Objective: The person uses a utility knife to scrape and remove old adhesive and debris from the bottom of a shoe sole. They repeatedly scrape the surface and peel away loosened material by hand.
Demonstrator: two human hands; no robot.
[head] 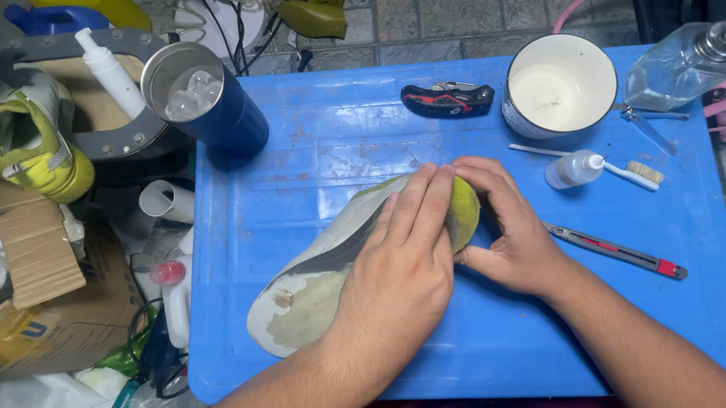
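Blue plastic made up the work tray (302, 147), and everything sat in relation to it. Off its left edge lay a yellow-green shoe (32, 141) and a crumpled cardboard box (33, 269); on its back left corner stood a steel cup (201, 99) holding ice. At the tray's middle lay a shoe sole (317, 278), pale underside up, worn patches showing. The left hand (402, 268) pressed flat on it, fingers stretched out and together. The right hand (507, 229) curled around the sole's yellow tip, fingers closed on it. Right of the hands lay a box cutter (619, 250), a small bottle (573, 169), and a white bowl (561, 86). Judging by the pressing, the sole seemed mid-work, with its bare patches untreated.
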